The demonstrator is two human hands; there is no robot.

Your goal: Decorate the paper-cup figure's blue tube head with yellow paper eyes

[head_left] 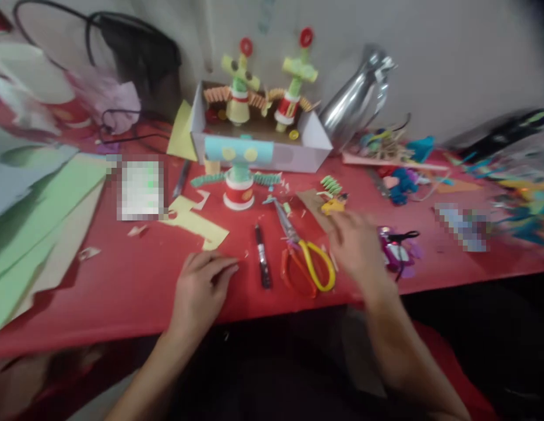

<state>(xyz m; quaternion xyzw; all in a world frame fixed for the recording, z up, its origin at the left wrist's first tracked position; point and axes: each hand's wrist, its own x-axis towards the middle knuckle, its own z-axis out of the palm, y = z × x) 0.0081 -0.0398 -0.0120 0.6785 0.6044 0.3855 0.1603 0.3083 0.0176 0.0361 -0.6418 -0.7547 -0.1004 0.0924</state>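
My left hand [204, 286] rests low over the red table, thumb and fingers drawn together in a pinch; anything inside is hidden. My right hand [357, 242] reaches forward by a small yellow piece [333, 204] and a strip of brown paper [314, 206]; blur hides its grip. Between the hands lie a black marker pen [262, 257] and scissors [305, 248] with red and yellow handles. Beyond them stands a paper-cup figure [239, 190] with a blue tube head and folded green arms. A folded green paper strip [331, 185] lies past my right fingers.
Two similar figures stand in a white box [293, 156] at the back, beside a leaning steel jug [355, 96]. Cut yellow paper [197, 222] and coloured sheets [57, 199] lie left. Blue craft scraps [399, 184] and a purple packet [392, 248] lie right.
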